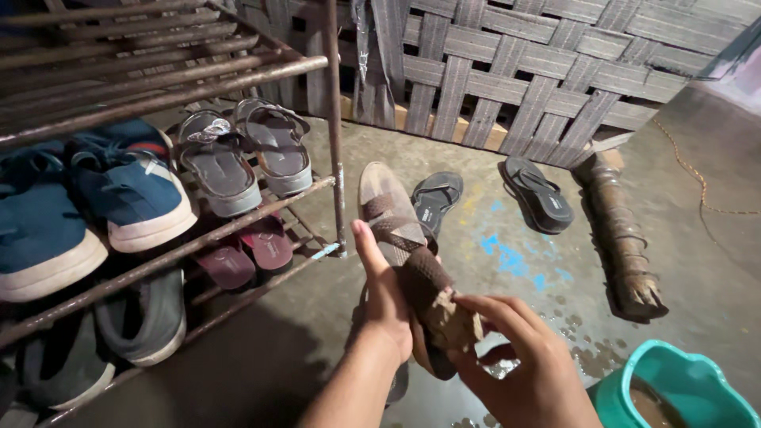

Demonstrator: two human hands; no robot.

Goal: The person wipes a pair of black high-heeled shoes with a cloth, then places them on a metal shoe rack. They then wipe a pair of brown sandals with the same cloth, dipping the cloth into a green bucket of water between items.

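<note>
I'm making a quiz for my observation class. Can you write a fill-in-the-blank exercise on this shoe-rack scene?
1. The left hand holds a brown ____ by its sole.
2. The right hand presses a ____ against it.
3. The blue sneakers sit on the metal ____.
4. The bucket at lower right is ____ in colour.

Missing words: sandal; rag; rack; teal

Left of the hands, the metal rack (pixel 333 143) and its shoes block the way. Ahead, two black sandals (pixel 436 198) lie on the floor, a carved post (pixel 622 238) and green tub (pixel 682 380) crowd the right; bare floor lies between.
</note>
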